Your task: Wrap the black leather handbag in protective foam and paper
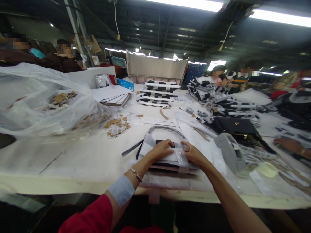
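A black handbag point(139, 152) lies on the table in front of me, mostly covered by a white wrapping sheet point(148, 147). Its handle point(167, 128), wound in clear film, arches away from me. My left hand point(163, 149) rests on the sheet with bent fingers, closed at the middle of the bag. On the other side, my right hand point(193, 154) is closed too, thumb and fingers at the sheet's right part. A shiny clear strip point(180, 157) lies across the sheet between both hands. What sits under my fingertips is partly hidden.
A grey tape dispenser point(229, 152) and an unwrapped black bag point(235, 126) stand at right. Wrapped bags point(157, 94) are stacked ahead. Brown tags point(118, 125) and a large plastic bag point(43, 97) lie left. A co-worker's hand point(290, 145) reaches in at far right.
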A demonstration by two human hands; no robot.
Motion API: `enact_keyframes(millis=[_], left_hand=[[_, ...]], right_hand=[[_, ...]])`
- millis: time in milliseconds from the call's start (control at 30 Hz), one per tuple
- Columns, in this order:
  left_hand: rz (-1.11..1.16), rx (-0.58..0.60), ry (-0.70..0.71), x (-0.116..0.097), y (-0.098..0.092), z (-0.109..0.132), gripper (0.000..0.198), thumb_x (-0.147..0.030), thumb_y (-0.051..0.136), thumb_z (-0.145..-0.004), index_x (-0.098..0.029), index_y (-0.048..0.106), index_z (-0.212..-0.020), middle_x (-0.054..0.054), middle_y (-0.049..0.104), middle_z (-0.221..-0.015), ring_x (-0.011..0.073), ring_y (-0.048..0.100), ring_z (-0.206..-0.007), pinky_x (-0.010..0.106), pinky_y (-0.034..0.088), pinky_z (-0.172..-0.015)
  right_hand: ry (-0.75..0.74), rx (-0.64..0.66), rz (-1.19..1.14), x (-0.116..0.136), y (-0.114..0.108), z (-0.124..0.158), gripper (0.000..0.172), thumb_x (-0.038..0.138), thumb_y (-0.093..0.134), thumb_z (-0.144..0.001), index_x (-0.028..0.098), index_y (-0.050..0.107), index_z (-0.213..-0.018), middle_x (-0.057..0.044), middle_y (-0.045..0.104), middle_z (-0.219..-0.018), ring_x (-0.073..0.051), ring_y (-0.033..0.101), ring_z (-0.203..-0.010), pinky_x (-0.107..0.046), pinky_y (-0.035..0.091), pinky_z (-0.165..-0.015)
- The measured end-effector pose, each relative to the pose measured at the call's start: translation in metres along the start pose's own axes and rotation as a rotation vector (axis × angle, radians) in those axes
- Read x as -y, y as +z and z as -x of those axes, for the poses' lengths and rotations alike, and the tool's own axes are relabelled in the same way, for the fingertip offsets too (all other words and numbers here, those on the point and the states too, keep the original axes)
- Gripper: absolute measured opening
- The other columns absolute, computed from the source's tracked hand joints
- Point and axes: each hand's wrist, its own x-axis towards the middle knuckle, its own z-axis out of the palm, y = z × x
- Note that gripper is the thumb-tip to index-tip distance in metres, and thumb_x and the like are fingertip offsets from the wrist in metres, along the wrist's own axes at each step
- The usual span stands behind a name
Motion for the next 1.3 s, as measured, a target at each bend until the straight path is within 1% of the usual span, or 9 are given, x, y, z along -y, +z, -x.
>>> enact_keyframes(millis=[200, 433, 700, 800, 900, 967, 1067, 1200, 1300], left_hand=[[-0.125, 0.067, 0.063, -0.006, -0.010, -0.005, 0.028, -0.033, 0.057, -0.083, -0.023, 0.065, -0.108, 0.004, 0.071, -0.100, 0.0250, 0.064, -0.095, 0.033, 0.047, -0.086], [-0.198, 0.205, 0.145, -0.002, -0.023, -0.010, 0.033, -0.023, 0.054, -0.082, -0.026, 0.067, -0.112, 0.003, 0.071, -0.109, 0.0245, 0.064, -0.098, 0.031, 0.047, -0.087], [-0.278, 0.260, 0.126, -0.007, -0.025, -0.012, 0.032, -0.023, 0.051, -0.083, -0.028, 0.069, -0.109, 0.003, 0.071, -0.112, 0.0264, 0.064, -0.101, 0.034, 0.048, -0.088], [-0.319, 0.270, 0.116, -0.010, -0.027, -0.010, 0.033, -0.021, 0.050, -0.083, -0.029, 0.070, -0.109, 0.002, 0.070, -0.114, 0.0268, 0.064, -0.102, 0.035, 0.048, -0.089], [-0.344, 0.259, 0.124, -0.010, -0.027, -0.006, 0.033, -0.023, 0.049, -0.086, -0.029, 0.068, -0.112, 0.003, 0.069, -0.118, 0.0275, 0.063, -0.106, 0.036, 0.048, -0.091], [-0.359, 0.250, 0.135, -0.009, -0.025, -0.004, 0.033, -0.023, 0.049, -0.087, -0.029, 0.067, -0.113, 0.003, 0.068, -0.119, 0.0269, 0.063, -0.106, 0.036, 0.049, -0.091], [-0.391, 0.217, 0.155, -0.007, -0.019, 0.000, 0.031, -0.024, 0.048, -0.090, -0.029, 0.066, -0.115, 0.002, 0.069, -0.116, 0.0246, 0.065, -0.103, 0.035, 0.050, -0.089], [-0.478, 0.114, 0.177, -0.010, -0.013, 0.010, 0.031, -0.024, 0.042, -0.096, -0.021, 0.062, -0.119, 0.009, 0.070, -0.111, 0.0265, 0.066, -0.100, 0.039, 0.053, -0.086], [-0.551, 0.038, 0.187, -0.010, -0.021, 0.026, 0.026, -0.023, 0.047, -0.095, -0.014, 0.064, -0.114, 0.012, 0.071, -0.103, 0.0287, 0.066, -0.100, 0.041, 0.054, -0.086]], right_hand=[[0.031, 0.108, -0.126, 0.004, -0.008, 0.010, 0.070, 0.023, 0.058, -0.062, 0.016, 0.041, -0.129, 0.010, 0.046, -0.062, -0.011, 0.045, -0.051, -0.021, 0.033, -0.048], [0.080, -0.034, 0.072, 0.008, -0.015, 0.014, 0.055, 0.021, 0.053, -0.061, 0.017, 0.047, -0.116, 0.010, 0.041, -0.058, -0.010, 0.039, -0.045, -0.022, 0.027, -0.042], [0.089, 0.046, 0.059, -0.002, -0.024, 0.010, 0.037, 0.024, 0.051, -0.067, 0.017, 0.057, -0.103, 0.009, 0.040, -0.051, -0.009, 0.035, -0.042, -0.022, 0.022, -0.041], [0.085, -0.001, 0.231, -0.004, -0.026, 0.007, 0.034, 0.019, 0.054, -0.067, 0.017, 0.064, -0.100, 0.008, 0.041, -0.050, -0.010, 0.038, -0.044, -0.023, 0.024, -0.044], [0.011, -0.060, 0.535, -0.005, -0.031, 0.009, 0.028, 0.019, 0.059, -0.071, 0.020, 0.071, -0.096, 0.003, 0.054, -0.059, -0.014, 0.052, -0.056, -0.025, 0.035, -0.053], [-0.050, -0.149, 0.672, -0.004, -0.034, 0.015, 0.024, 0.026, 0.061, -0.076, 0.022, 0.073, -0.097, -0.003, 0.067, -0.081, -0.020, 0.062, -0.075, -0.029, 0.044, -0.066], [-0.238, -0.354, 0.746, 0.002, -0.027, 0.024, 0.032, 0.039, 0.053, -0.087, 0.023, 0.070, -0.109, -0.008, 0.067, -0.117, -0.027, 0.063, -0.104, -0.039, 0.048, -0.090], [-0.655, -0.301, 0.740, 0.002, 0.021, 0.029, 0.054, 0.049, 0.046, -0.092, 0.017, 0.054, -0.135, -0.013, 0.055, -0.140, -0.030, 0.048, -0.131, -0.048, 0.037, -0.111], [-0.757, -0.243, 0.778, -0.009, 0.059, 0.029, 0.065, 0.049, 0.046, -0.093, 0.014, 0.038, -0.147, -0.016, 0.046, -0.148, -0.030, 0.045, -0.135, -0.051, 0.035, -0.113]])
